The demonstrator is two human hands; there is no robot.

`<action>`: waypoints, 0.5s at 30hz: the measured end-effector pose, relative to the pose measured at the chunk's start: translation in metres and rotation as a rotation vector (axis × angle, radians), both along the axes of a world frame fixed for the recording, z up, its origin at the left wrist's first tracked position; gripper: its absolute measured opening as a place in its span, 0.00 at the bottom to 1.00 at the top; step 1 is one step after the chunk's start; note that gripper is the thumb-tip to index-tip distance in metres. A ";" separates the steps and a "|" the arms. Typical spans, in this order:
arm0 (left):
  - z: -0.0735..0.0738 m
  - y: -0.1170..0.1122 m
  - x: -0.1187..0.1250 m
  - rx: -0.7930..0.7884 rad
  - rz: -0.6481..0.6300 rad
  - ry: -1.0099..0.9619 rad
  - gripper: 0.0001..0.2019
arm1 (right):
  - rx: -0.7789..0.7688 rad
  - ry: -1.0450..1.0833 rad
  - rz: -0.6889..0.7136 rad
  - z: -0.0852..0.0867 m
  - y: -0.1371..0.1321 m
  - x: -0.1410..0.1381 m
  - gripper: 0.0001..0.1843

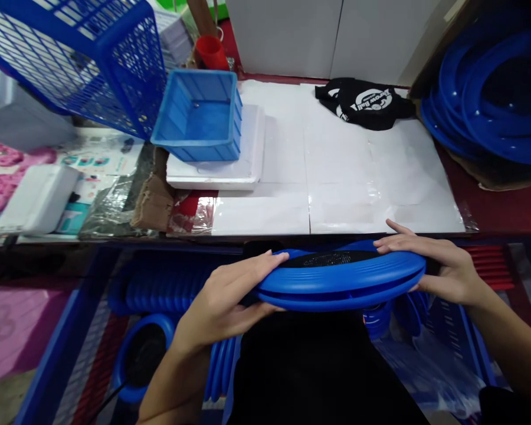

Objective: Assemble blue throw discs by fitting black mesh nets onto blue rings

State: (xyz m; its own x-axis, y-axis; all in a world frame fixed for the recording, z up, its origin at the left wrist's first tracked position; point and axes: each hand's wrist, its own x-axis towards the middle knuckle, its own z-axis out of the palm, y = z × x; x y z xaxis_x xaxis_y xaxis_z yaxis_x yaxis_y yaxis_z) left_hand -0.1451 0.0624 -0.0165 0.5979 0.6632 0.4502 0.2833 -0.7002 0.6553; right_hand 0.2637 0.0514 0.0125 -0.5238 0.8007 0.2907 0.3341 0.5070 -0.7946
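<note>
I hold a flat blue round disc with a black mesh centre point(336, 277) level in front of me, just below the table's near edge. My left hand point(223, 301) grips its left rim, thumb on top. My right hand point(438, 265) clasps its right rim, fingers spread over the top. The disc looks like two blue rings pressed together. Black cloth point(310, 366) hangs beneath it.
White sheets point(336, 177) cover the table. A blue tray point(199, 115) rests on a white slab, a blue mesh basket point(84, 59) at far left, a black printed bag point(365, 103) at the back. More blue rings point(491, 94) fill a box at right; others are stacked below point(159, 289).
</note>
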 end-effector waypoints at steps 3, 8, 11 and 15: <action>-0.006 0.002 0.001 -0.068 -0.050 -0.083 0.33 | -0.033 0.024 -0.005 -0.003 0.000 0.003 0.31; -0.006 -0.005 0.007 -0.081 -0.047 -0.113 0.28 | -0.028 0.038 0.012 -0.011 0.000 0.005 0.30; -0.006 -0.013 0.011 -0.067 -0.007 -0.172 0.26 | 0.011 0.031 0.019 -0.012 -0.003 0.002 0.30; -0.006 -0.022 0.010 -0.023 0.036 -0.198 0.25 | 0.012 0.023 0.008 -0.008 -0.005 -0.002 0.29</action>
State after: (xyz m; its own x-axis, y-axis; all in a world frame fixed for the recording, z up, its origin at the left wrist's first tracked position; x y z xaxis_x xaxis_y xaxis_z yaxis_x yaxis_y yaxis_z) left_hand -0.1346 0.0401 -0.0226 0.4745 0.6940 0.5415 0.1720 -0.6765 0.7161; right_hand 0.2616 0.0468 0.0043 -0.5232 0.7929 0.3124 0.3120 0.5193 -0.7956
